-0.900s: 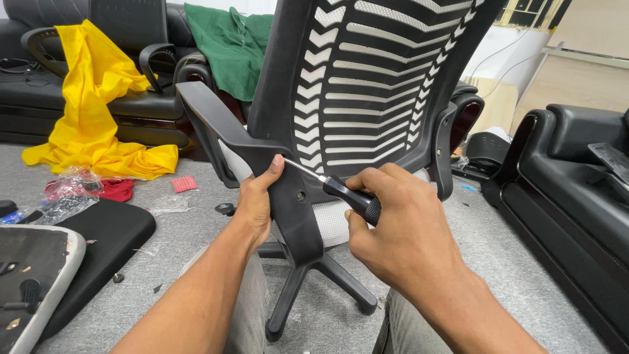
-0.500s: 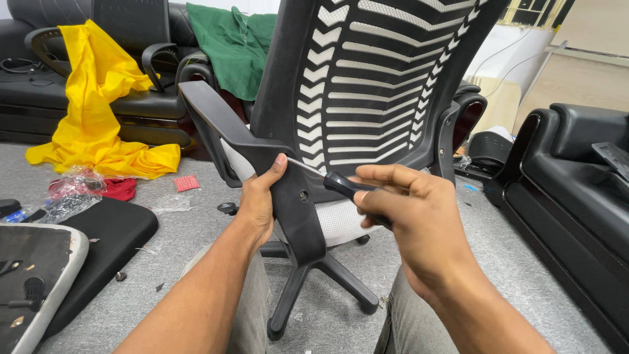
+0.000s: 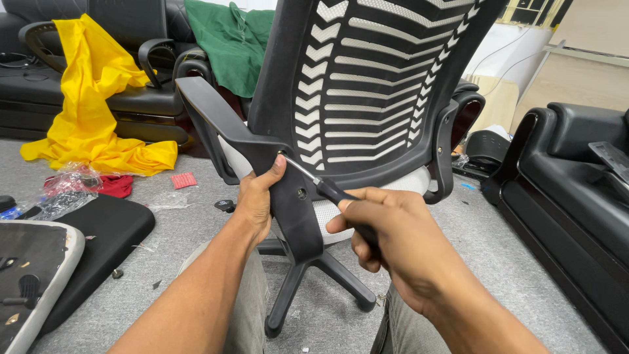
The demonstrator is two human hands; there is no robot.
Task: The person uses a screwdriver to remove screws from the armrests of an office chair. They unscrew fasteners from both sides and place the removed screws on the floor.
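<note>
A black office chair [image 3: 367, 78] with a slatted back stands right in front of me, its back towards me. My left hand [image 3: 257, 200] grips the lower bracket of the chair's left armrest [image 3: 216, 121], thumb up against it. My right hand [image 3: 393, 239] is closed around the black handle of a screwdriver [image 3: 327, 190]. The metal shaft points up and left, its tip at a screw hole in the bracket just above my left thumb. A second hole shows lower on the bracket.
A yellow cloth [image 3: 92, 98] and a green cloth [image 3: 229, 39] lie over black armchairs at the back left. A black seat cushion [image 3: 98, 236] and an upturned seat pan [image 3: 26, 275] lie on the grey carpet at left. Another black armchair [image 3: 576, 177] stands at right.
My right hand has slid its grip down the screwdriver handle and turned, fingers opening briefly then closing again. The tip stays at the bracket hole. My left hand has kept its hold.
</note>
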